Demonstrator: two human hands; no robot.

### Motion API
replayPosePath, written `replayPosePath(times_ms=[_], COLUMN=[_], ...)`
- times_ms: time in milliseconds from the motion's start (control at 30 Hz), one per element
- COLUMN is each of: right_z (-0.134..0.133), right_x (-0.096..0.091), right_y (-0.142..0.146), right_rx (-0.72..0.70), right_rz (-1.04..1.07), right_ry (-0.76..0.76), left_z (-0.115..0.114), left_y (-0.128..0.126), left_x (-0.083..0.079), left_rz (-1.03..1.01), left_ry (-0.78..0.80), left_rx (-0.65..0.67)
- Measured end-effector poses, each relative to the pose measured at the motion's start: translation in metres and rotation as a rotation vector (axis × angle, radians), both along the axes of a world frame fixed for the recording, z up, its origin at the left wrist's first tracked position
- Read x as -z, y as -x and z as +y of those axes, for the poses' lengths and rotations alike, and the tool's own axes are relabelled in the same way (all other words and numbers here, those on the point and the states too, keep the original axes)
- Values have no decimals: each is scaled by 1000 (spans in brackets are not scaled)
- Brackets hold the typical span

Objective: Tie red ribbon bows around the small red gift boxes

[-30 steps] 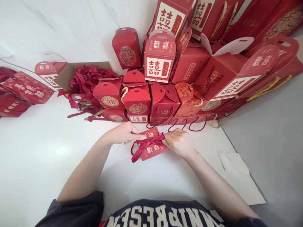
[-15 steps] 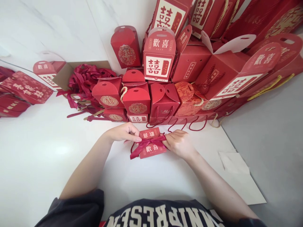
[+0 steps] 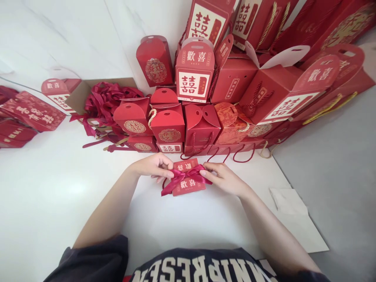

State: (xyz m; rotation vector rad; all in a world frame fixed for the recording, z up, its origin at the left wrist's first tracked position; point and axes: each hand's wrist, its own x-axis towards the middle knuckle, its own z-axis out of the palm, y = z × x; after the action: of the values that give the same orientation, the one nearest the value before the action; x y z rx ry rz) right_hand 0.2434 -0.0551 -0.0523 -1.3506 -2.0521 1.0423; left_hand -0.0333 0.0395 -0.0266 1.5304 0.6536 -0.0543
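Note:
A small flat red box (image 3: 188,185) with gold characters lies on the white table (image 3: 53,196) just in front of me. A dark red ribbon (image 3: 182,177) is tied across it in a bow, one tail hanging off to the lower left. My left hand (image 3: 154,166) pinches the ribbon's left loop at the box's left edge. My right hand (image 3: 223,178) pinches the right loop at the box's right edge. Both hands have their fingers closed on the ribbon.
Behind the box, several red gift boxes (image 3: 169,125) and red gift bags (image 3: 282,90) are stacked against the white wall. A cardboard box of red ribbons (image 3: 108,98) sits at the back left. Flat red packets (image 3: 32,111) lie far left. White paper (image 3: 289,201) lies at right.
My right hand has shifted from gripping the ribbon in a fist to pinching the bow's right loop with its fingertips. The bow now looks fuller; the box has barely moved.

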Motion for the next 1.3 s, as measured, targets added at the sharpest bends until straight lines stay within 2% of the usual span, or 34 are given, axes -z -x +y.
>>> replayPosePath(times_ms=[100,167,233,300,433,567,633,800,933,1100,1200,1300], right_z=[0,-1,-2,-3,-4,-5,-7,-10,-7,-1,-4,-16], right_x=[-6,-6,-4,-2,-5,-13,-18,-25,-20,-11,-16,-30], right_y=[-10,-12,-11,-10,-12,-18,-20,-23,-23,-32,-37,-24], right_rx=[-171,-260,-290,-257,-193,-102,-88,-134,-173,-195,-27,182], right_rz=[270,350,375,377,317,179,101,-19,-79,-104,-161,-176], right_ry=[272,403,480,480,347,31,-73,-131,-185,-80,-113,-372], left_z=[-1,-1,-1,-1,-5,-7,-8,-7,-6,-6,-8,-11], left_y=[-1,-2,-2,-3,-7,-8,-8,-9,-10,-11,-11,-13], left_x=[-7,-9,-11,-13,-17,-18,-18,-15,-12,-8,-11,-16], left_rz=[29,37,41,51,83,95,83,64,68,78,96,103], left_ry=[-41,-64,-88,-105,-137,-162,-137,-99,-74,1,-34,-114], left_rx=[40,61,63,63,51,25,5,-16,-19,-88,-102,-80])
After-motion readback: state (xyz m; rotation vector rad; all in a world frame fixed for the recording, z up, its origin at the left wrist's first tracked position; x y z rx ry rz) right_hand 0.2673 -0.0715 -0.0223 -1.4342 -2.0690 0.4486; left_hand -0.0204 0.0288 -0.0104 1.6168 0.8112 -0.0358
